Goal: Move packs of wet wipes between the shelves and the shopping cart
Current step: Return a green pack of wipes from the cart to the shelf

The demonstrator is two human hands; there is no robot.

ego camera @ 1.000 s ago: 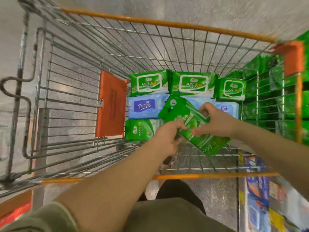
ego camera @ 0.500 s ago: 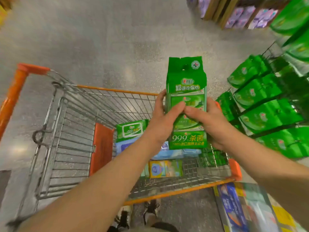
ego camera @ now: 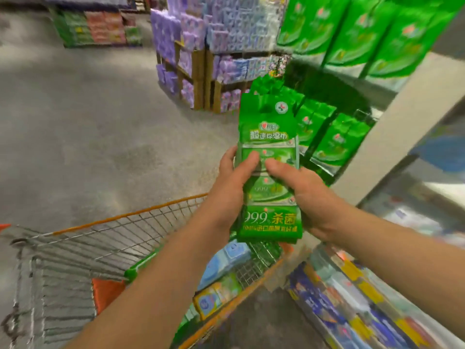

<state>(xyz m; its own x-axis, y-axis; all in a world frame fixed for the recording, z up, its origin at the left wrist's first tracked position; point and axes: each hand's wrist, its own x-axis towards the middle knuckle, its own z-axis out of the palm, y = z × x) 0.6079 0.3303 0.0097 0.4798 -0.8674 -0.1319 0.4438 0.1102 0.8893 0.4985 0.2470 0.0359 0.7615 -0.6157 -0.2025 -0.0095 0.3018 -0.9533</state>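
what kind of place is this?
Most likely a supermarket aisle: a wire shopping cart holds packs, shelves carry rows of matching green packs, and stacked purple goods stand across the floor.

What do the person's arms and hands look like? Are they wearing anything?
Both arms are bare, with no sleeves in view. The left hand and right hand have no gloves, and no rings, watch or bracelets show. The picture is a bit blurry.

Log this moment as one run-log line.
left hand: grips green wet-wipes pack | right hand: grips same pack | pack: upright, above shopping cart
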